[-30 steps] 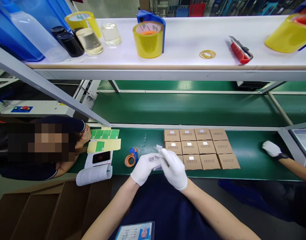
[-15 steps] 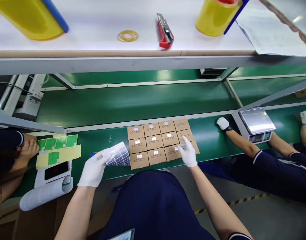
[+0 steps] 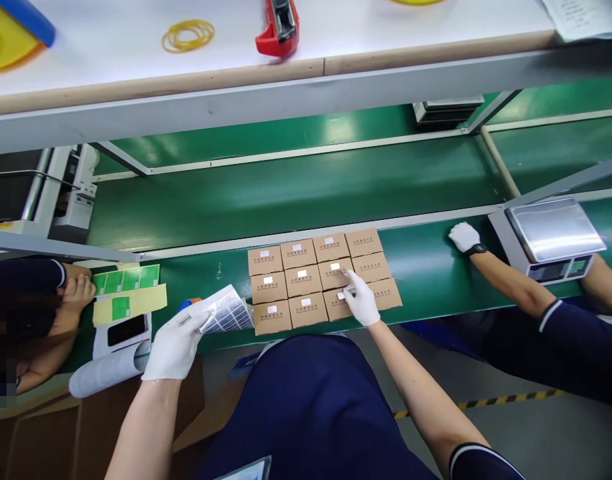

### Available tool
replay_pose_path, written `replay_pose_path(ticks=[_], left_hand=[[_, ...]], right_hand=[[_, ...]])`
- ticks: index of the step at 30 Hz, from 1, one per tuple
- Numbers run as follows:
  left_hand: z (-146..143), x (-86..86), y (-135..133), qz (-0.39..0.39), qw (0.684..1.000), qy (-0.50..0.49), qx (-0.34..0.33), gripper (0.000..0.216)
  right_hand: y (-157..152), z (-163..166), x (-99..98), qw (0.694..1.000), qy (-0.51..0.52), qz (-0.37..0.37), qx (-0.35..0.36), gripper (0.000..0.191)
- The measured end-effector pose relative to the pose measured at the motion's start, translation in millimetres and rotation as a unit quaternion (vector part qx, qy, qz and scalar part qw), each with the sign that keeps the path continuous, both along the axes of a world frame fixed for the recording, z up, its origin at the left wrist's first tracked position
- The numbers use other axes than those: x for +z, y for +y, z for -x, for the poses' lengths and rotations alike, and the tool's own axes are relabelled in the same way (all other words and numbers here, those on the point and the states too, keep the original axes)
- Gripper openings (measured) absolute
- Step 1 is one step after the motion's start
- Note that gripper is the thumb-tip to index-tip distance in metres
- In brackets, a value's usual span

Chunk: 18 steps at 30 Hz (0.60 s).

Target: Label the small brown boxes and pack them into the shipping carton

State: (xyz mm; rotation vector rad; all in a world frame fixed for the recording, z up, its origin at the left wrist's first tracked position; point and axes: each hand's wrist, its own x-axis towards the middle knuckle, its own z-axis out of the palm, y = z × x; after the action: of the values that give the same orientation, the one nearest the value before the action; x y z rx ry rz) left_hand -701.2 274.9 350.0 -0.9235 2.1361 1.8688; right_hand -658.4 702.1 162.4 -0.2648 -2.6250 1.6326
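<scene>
Several small brown cardboard boxes lie in a tight grid on the near green belt, most with a small white label on top. My gloved right hand rests on a front-row box, index finger stretched onto a white label. My gloved left hand grips a curled sheet of small white labels just left of the boxes.
A co-worker's gloved hand rests on the belt beside a metal scale at right. Another person at left is by green label sheets and a phone. The white shelf above holds rubber bands and a red cutter.
My hands parted from working together at the label sheet. The right hand went to the boxes and slid slightly left along the front row. The left keeps the sheet. The view swung right.
</scene>
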Motion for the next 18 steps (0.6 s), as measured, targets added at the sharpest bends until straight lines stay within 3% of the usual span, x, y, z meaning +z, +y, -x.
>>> replay_pose_path(ticks=[12, 18], left_hand=[[3.0, -3.7, -4.6, -0.041, 0.999, -0.007, 0.029, 0.045], [1.2, -6.4, -6.0, -0.044, 0.998, -0.006, 0.033, 0.050]], right_hand=[[-5.3, -2.6, -11.5, 0.999, 0.033, -0.022, -0.007, 0.062], [-7.8, -2.3, -2.8, 0.998, 0.034, -0.047, -0.001, 0.064]])
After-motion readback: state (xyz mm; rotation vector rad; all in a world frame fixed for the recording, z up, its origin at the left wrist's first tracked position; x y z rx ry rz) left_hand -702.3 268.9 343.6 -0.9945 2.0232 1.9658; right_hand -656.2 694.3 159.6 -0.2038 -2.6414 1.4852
